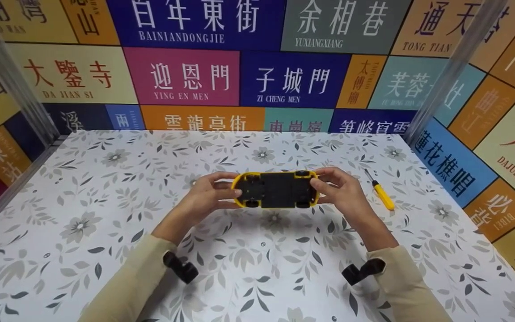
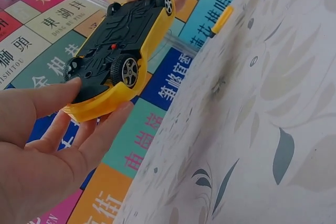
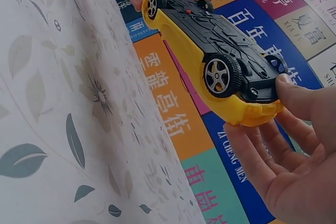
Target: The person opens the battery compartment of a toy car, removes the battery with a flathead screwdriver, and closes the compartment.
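Toy car point(image 1: 280, 190) is held above the floral tablecloth point(image 1: 105, 188), black chassis point(image 3: 220, 32) turned toward the head camera. Its ends are pinched by the left hand point(image 1: 206, 192) and right hand point(image 1: 346, 192), thumbs point(image 3: 304, 92) and fingers parted only by the car's thickness. Should either fingertip grip loosen, the smooth-looking yellow shell point(image 3: 247, 114) could be dropped. On the backdrop point(image 1: 181, 96), "BAINIANDONGJIE", "YING EN MEN" and "ZI CHENG MEN" can be read; no brand is legible on the car.
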`<state>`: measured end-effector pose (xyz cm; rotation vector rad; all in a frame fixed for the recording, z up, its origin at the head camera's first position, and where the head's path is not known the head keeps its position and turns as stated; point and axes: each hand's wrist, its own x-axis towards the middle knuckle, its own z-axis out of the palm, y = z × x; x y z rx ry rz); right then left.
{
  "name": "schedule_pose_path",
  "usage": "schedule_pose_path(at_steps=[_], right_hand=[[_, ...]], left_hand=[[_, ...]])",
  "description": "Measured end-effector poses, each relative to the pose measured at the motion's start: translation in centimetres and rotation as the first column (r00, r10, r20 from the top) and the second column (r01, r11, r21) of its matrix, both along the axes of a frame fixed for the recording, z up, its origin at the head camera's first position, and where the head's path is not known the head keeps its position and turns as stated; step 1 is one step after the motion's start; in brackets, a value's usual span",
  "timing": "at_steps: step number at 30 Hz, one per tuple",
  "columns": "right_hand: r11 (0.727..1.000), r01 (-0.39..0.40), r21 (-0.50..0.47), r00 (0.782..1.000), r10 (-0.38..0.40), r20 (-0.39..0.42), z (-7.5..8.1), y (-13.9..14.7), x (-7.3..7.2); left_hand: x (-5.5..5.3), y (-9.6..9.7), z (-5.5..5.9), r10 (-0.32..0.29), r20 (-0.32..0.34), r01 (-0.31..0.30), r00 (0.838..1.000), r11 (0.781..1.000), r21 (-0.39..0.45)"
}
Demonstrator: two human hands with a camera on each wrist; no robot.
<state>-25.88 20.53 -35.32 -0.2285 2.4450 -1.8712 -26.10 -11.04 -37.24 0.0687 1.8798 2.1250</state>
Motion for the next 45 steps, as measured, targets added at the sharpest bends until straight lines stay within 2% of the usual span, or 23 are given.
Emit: schedule_pose_path(at_steps=[6, 11, 22, 32, 36, 45], right_hand=[[1.0, -0.004, -0.029, 0.999, 0.005, 0.048, -0.3, 0.0, -0.1], [0.999, -0.028, -0.016, 0.997, 0.029, 0.074, -0.4, -0.2, -0.2], [0.99, -0.132, 0.045, 0.986, 0.126, 0.111, -0.5, -0.6, 0.2], [0.971, -0.211, 0.114, 0.971, 0.195, 0.142, -0.6, -0.9, 0.6], [0.956, -0.24, 0.171, 0.966, 0.217, 0.141, -0.4, -1.0, 0.6], [0.921, -0.306, 0.24, 0.949, 0.275, 0.155, -0.3, -1.1, 0.8]], left_hand=[[-0.1, 0.2, 0.2, 0.027, 0.037, -0.027, 0.999, 1.0, -0.003], [-0.1, 0.1, 0.3, 0.062, 0.06, -0.065, 0.996, 0.997, 0.044], [-0.3, 0.0, -0.1, 0.119, 0.021, -0.12, 0.993, 0.99, 0.073], [-0.3, -0.2, 0.0, 0.14, 0.014, -0.14, 0.99, 0.99, 0.021], [-0.3, -0.3, 0.2, 0.128, 0.002, -0.128, 0.992, 0.992, -0.01], [-0.3, -0.4, 0.3, 0.117, 0.022, -0.115, 0.993, 0.99, -0.077]])
